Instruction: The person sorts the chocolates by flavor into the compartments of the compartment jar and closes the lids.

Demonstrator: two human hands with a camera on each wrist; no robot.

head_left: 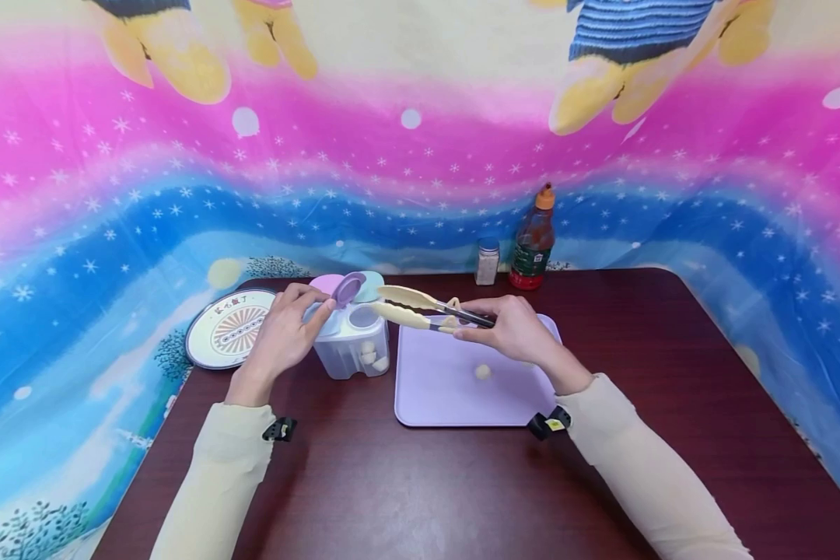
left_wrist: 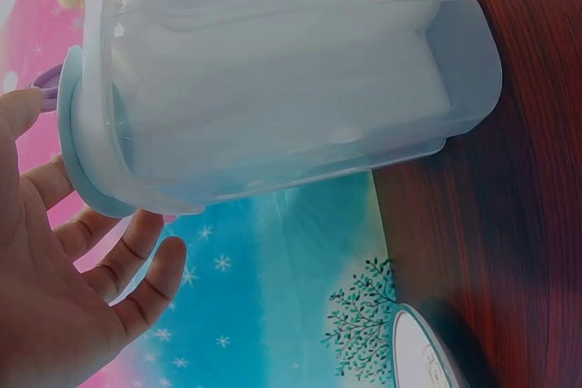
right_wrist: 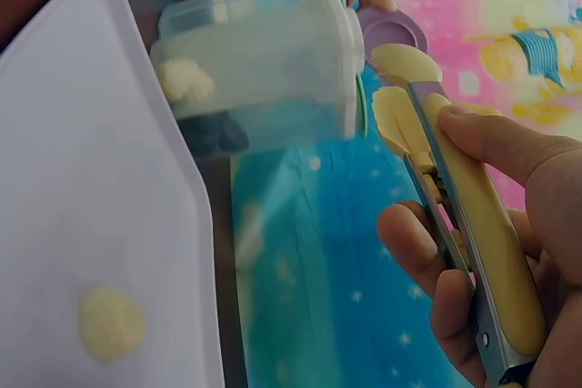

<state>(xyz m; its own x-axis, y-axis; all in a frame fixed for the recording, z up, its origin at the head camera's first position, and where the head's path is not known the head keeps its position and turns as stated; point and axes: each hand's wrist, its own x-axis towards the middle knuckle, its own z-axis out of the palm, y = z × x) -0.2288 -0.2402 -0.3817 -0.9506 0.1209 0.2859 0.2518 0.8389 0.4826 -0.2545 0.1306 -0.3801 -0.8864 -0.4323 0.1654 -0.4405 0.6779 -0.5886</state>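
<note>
My left hand [head_left: 287, 330] holds up a small purple lid [head_left: 350, 288] at its edge, thumb against it, on top of a clear storage container [head_left: 336, 359]. Beneath that lid, a round opening [head_left: 364, 316] is uncovered. Pale lumps [head_left: 369, 355] lie inside one compartment. My right hand [head_left: 511, 330] grips kitchen tongs with cream tips [right_wrist: 491, 252]. The tips are spread apart beside the uncovered opening, and nothing shows between them. Below the right hand is a lilac tray [head_left: 441, 400], with one pale round lump [head_left: 483, 372] on it.
A patterned plate [head_left: 210, 342] is left of the container. At the back of the dark table [head_left: 392, 490] stand a small jar with a blue cap [head_left: 487, 264] and a red sauce bottle [head_left: 532, 245]. A printed cloth [head_left: 406, 210] hangs behind the table and along its sides.
</note>
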